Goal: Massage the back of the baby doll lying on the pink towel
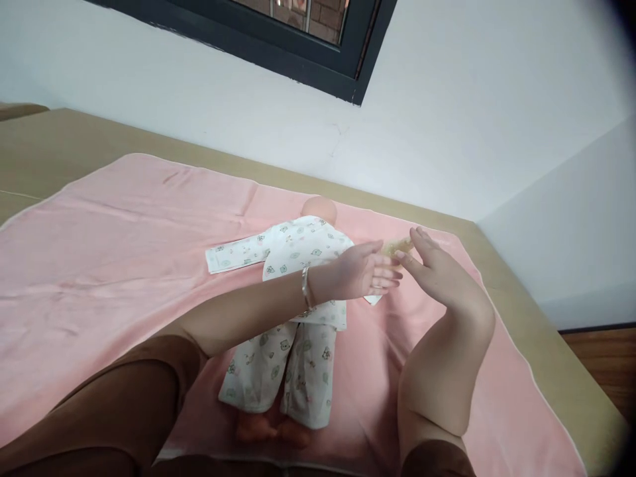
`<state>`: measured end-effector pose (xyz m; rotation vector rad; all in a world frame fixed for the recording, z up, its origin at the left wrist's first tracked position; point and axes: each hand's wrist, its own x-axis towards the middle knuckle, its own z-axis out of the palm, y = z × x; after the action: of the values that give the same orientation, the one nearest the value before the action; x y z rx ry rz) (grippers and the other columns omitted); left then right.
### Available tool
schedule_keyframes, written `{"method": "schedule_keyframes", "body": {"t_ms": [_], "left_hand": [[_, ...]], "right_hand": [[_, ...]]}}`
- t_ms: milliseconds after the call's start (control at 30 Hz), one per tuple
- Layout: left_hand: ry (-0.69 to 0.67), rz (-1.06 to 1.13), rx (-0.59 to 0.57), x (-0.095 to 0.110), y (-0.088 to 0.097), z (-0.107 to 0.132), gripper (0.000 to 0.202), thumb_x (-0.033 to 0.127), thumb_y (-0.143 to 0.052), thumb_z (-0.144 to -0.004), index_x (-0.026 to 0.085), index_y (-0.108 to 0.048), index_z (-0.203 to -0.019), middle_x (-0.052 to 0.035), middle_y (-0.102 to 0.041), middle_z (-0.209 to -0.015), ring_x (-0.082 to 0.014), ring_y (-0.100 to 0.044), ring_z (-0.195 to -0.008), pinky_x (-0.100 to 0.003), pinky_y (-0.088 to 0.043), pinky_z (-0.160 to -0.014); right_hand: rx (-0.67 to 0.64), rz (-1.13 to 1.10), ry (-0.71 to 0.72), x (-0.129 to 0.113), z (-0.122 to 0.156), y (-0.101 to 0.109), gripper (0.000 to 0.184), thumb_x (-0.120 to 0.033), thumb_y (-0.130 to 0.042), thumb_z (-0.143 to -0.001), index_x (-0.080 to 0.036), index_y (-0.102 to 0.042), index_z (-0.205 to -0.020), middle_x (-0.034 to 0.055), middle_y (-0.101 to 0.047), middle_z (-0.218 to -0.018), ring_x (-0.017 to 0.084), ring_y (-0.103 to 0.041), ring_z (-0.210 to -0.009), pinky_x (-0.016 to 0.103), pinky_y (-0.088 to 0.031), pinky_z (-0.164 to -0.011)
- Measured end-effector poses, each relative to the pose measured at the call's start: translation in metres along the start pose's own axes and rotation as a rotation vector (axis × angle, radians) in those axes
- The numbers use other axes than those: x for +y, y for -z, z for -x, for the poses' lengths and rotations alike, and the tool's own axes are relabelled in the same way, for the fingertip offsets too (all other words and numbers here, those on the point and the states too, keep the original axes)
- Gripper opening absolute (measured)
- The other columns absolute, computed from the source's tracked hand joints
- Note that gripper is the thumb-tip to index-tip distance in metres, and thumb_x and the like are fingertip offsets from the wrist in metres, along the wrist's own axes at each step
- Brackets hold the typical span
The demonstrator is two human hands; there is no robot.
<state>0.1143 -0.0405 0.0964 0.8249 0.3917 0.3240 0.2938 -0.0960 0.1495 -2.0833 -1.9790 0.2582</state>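
A doll [318,211] lies on a pink blanket [124,232], dressed in a white printed top [291,255] and matching trousers [311,371]. My left hand [358,271], with a silvery bangle at the wrist, reaches across the top, open with its fingers stretched to the right. My right hand [432,265] faces it, its fingers extended and its thumb apart. Between the two hands shows a small yellowish, speckled thing [393,250]; its kind is unclear, and I cannot tell whether either hand touches it. My left forearm hides part of the doll's top.
The blanket covers much of a wooden surface [556,344], with some wrinkles on its left side. White walls [447,119] meet behind and to the right. A dark window frame [278,56] is above the far edge. Brown wood [603,358] shows at the right.
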Motion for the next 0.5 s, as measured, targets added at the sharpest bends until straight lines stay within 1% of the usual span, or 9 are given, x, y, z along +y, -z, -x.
{"method": "schedule_keyframes", "body": {"t_ms": [67,133,200,267,333,400,467,500], "left_hand": [[-0.047,0.203,0.0,0.01,-0.003,-0.023,0.064,0.062,-0.032,-0.094,0.014,-0.051,-0.132,-0.0155,-0.066,-0.119,-0.0254,-0.066,-0.105,-0.043,-0.052,-0.097],[-0.109,0.353,0.054,0.017,-0.006,-0.038,0.06,0.056,-0.03,-0.096,0.012,-0.046,-0.134,-0.0159,-0.065,-0.115,-0.023,-0.068,-0.09,-0.04,-0.056,-0.085],[-0.134,0.45,0.098,0.021,-0.01,-0.047,0.057,0.052,-0.029,-0.098,0.01,-0.044,-0.133,-0.0162,-0.065,-0.112,-0.0204,-0.066,-0.078,-0.037,-0.057,-0.076],[-0.131,0.496,0.103,0.021,-0.012,-0.049,0.056,0.052,-0.03,-0.098,0.009,-0.045,-0.13,-0.0154,-0.065,-0.108,-0.0184,-0.064,-0.071,-0.035,-0.056,-0.072],[-0.128,0.51,0.081,0.018,-0.013,-0.049,0.054,0.052,-0.031,-0.098,0.009,-0.049,-0.125,-0.0142,-0.065,-0.104,-0.0183,-0.063,-0.07,-0.034,-0.056,-0.071],[-0.128,0.505,0.055,0.015,-0.013,-0.047,0.053,0.052,-0.031,-0.098,0.01,-0.053,-0.12,-0.0135,-0.066,-0.1,-0.0201,-0.065,-0.076,-0.034,-0.056,-0.073],[-0.124,0.486,0.039,0.012,-0.011,-0.042,0.052,0.052,-0.031,-0.098,0.011,-0.056,-0.118,-0.0132,-0.066,-0.099,-0.0225,-0.066,-0.083,-0.036,-0.056,-0.077],[-0.12,0.474,0.035,0.011,-0.01,-0.037,0.053,0.053,-0.031,-0.098,0.011,-0.057,-0.118,-0.013,-0.067,-0.099,-0.0234,-0.066,-0.086,-0.037,-0.055,-0.079]], "right_hand": [[-0.02,-0.02,-0.016,0.0,-0.003,-0.002,0.068,-0.055,-0.036,-0.098,-0.018,-0.03,-0.154,0.0098,-0.024,-0.163,0.03,-0.015,-0.153,0.054,-0.026,-0.122],[-0.048,-0.03,-0.046,0.0,-0.008,-0.005,0.068,-0.053,-0.035,-0.098,-0.014,-0.029,-0.154,0.012,-0.018,-0.165,0.029,-0.011,-0.153,0.055,-0.024,-0.122],[-0.067,-0.03,-0.069,0.001,-0.012,-0.008,0.068,-0.049,-0.035,-0.098,-0.01,-0.03,-0.153,0.0146,-0.014,-0.165,0.029,-0.008,-0.154,0.055,-0.023,-0.123],[-0.068,-0.023,-0.059,0.003,-0.016,-0.011,0.063,-0.045,-0.035,-0.098,-0.009,-0.036,-0.149,0.0164,-0.013,-0.165,0.029,-0.008,-0.154,0.054,-0.024,-0.122],[-0.05,-0.019,-0.033,0.004,-0.018,-0.012,0.057,-0.045,-0.036,-0.098,-0.011,-0.044,-0.144,0.0164,-0.017,-0.164,0.029,-0.011,-0.153,0.055,-0.026,-0.121],[-0.032,-0.021,-0.021,0.004,-0.017,-0.013,0.054,-0.047,-0.036,-0.098,-0.014,-0.049,-0.139,0.0155,-0.023,-0.163,0.031,-0.016,-0.153,0.056,-0.028,-0.12],[-0.024,-0.024,-0.023,0.002,-0.015,-0.014,0.053,-0.047,-0.036,-0.099,-0.017,-0.049,-0.14,0.0149,-0.027,-0.162,0.033,-0.02,-0.152,0.058,-0.029,-0.119],[-0.024,-0.023,-0.021,-0.001,-0.014,-0.014,0.053,-0.046,-0.036,-0.099,-0.017,-0.048,-0.141,0.0149,-0.027,-0.162,0.033,-0.019,-0.152,0.059,-0.029,-0.119]]}}
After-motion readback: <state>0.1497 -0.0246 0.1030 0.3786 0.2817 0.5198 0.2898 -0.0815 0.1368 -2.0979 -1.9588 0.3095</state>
